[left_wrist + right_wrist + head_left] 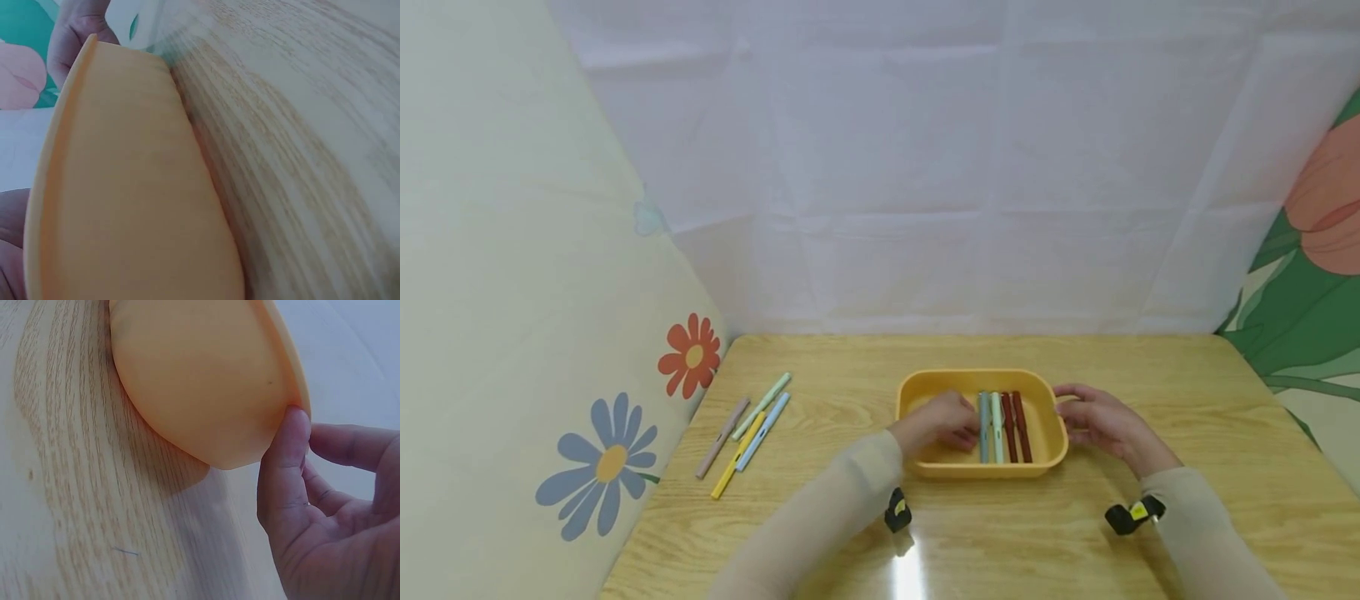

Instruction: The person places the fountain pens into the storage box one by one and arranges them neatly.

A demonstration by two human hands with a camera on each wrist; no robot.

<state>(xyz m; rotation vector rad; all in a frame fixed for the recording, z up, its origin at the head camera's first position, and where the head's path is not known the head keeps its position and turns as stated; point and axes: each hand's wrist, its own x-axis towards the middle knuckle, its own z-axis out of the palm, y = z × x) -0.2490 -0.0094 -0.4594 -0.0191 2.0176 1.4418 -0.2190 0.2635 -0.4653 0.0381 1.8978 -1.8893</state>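
Observation:
A yellow tray [936, 470] with rounded corners sits on the wooden table. Inside it, side by side, lie a grey-blue pen [984, 427], a pale mint pen [997, 427] and two dark red pens [1022, 427]. My left hand [946, 423] reaches over the near left part of the tray, fingers bent, fingertips right at the grey-blue pen; whether they grip it I cannot tell. At the tray's right end my right hand [1105, 423] pinches the rim, the thumb [289, 447] against the outer wall in the right wrist view. The tray's side hides most of my left hand in the left wrist view.
Left of the tray lie several loose pens: a mauve pen [722, 437], a light green pen [762, 407], a yellow pen [737, 457] and a light blue pen [763, 432]. A white cloth [880, 167] hangs behind the table [842, 367], with flower-printed cloths at both sides.

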